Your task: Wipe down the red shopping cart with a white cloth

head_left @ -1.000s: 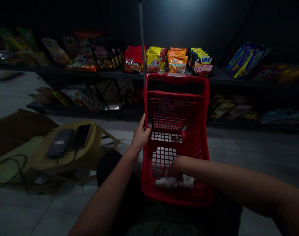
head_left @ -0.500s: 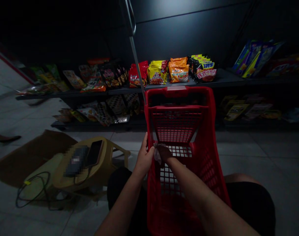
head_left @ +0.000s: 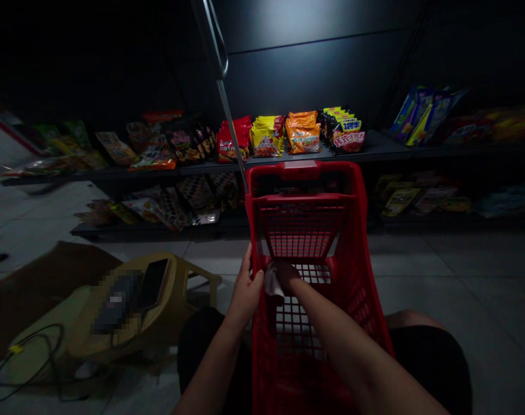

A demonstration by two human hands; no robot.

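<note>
A red plastic shopping basket (head_left: 308,199) with lattice walls and base stands between my knees. My left hand (head_left: 245,294) is closed on its left side wall, fingers along the outside and thumb at the top edge. Inside the basket, my right hand (head_left: 288,275) presses a crumpled whitish cloth (head_left: 272,282) against the inner face of that same wall. Shadow hides most of the right fingers. From the basket's far left corner rises a thin metal rod (head_left: 231,124) with a looped upper part.
Behind the basket run dark shelves (head_left: 383,151) with snack packets, among them orange packs (head_left: 303,132) and yellow packs (head_left: 267,136). On the left, a tan plastic stool (head_left: 176,274) carries a phone (head_left: 154,281) and a blurred dark item. A black cable (head_left: 50,340) and cardboard (head_left: 67,259) lie beside it.
The whole view has shifted slightly, so the scene sits lower and further left. My right hand still has the cloth at the left wall, where the cloth now hangs in a different fold.
</note>
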